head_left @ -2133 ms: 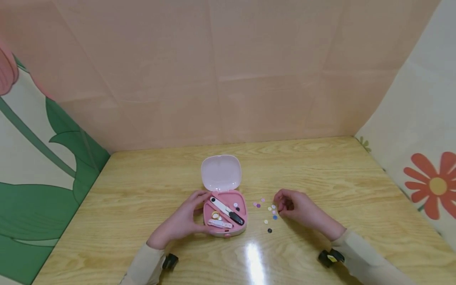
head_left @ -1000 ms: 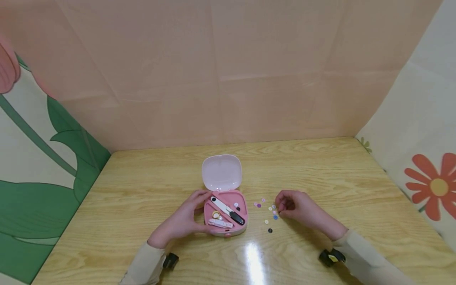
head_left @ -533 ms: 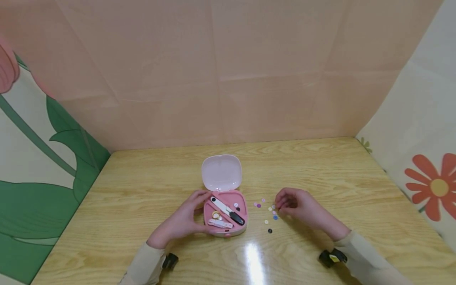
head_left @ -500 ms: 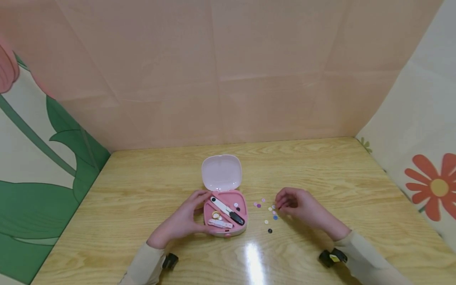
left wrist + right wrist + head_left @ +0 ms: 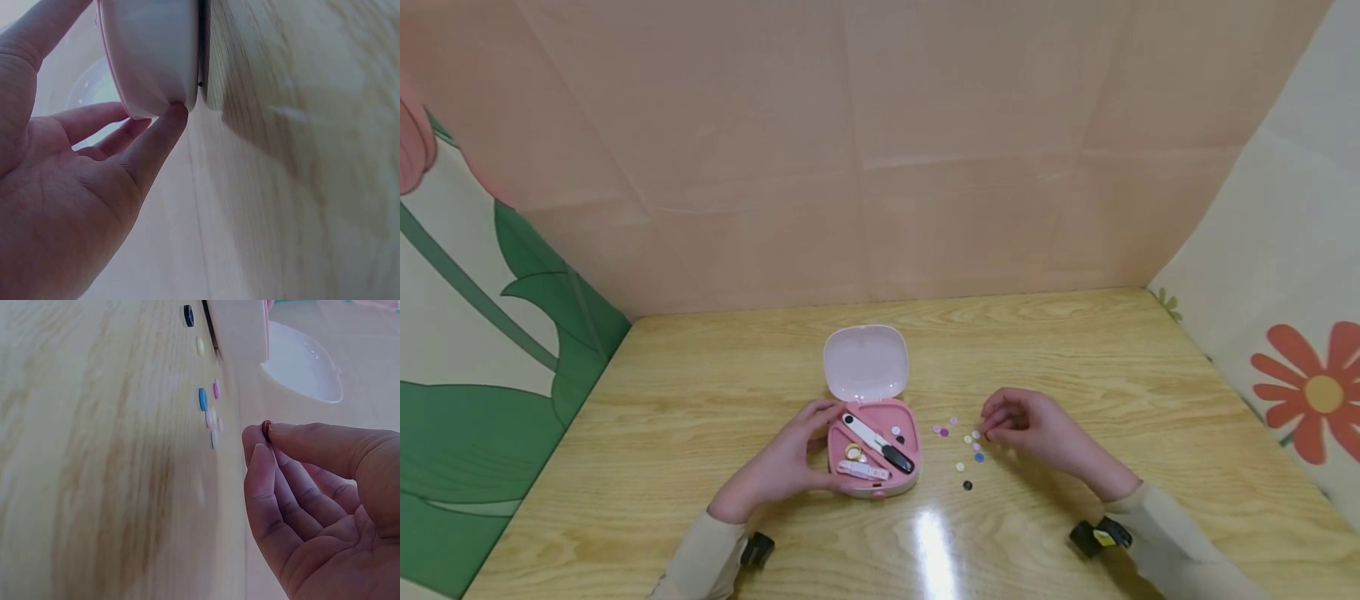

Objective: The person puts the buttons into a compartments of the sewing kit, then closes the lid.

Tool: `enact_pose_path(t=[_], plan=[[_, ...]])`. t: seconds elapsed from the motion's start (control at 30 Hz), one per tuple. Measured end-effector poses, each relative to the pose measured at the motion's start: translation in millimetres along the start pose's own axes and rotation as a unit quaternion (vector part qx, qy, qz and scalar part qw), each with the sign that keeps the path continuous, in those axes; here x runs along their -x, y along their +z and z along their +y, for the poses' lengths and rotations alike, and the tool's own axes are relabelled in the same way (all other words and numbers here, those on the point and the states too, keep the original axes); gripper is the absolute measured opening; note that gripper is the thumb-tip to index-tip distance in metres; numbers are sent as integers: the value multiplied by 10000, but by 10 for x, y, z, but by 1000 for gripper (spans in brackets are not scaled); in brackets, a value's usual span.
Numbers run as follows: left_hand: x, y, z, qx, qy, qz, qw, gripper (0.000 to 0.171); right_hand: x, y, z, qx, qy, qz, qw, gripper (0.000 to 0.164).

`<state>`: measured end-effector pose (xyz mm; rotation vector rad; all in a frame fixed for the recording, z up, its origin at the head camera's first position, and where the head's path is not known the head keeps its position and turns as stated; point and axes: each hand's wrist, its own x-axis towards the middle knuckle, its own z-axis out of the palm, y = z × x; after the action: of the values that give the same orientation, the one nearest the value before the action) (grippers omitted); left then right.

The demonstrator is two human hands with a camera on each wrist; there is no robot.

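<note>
On a wood-grained counter stands a pink box, lid open. Left of the box, the left hand grips it with fingers spread wide; right of it, beside scattered buttons, the right hand pinches a red button between narrowed fingers.

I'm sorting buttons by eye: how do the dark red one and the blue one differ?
The red button is pinched in the right hand, above the table; the blue button lies flat on it. The red button is dark, the blue button brighter. Both are small and thin.
</note>
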<state>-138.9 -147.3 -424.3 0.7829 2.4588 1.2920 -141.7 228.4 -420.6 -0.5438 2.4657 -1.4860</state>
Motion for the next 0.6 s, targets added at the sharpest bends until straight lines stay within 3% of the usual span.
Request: enact_pose_path(t=[0.17,0.4,0.6], plan=[[-1,0,-7,-108,60,40,9999,101,-24,-9,-17,-144,-54,-23,9999,20],[-12,-5,-23,105,-14,-52,9999,99,-77,20,-98,-105,-111,-15,9999,22],[-10,0,-27,66,143,2,9999,100,-131,46,-161,-114,-84,-30,9999,21]])
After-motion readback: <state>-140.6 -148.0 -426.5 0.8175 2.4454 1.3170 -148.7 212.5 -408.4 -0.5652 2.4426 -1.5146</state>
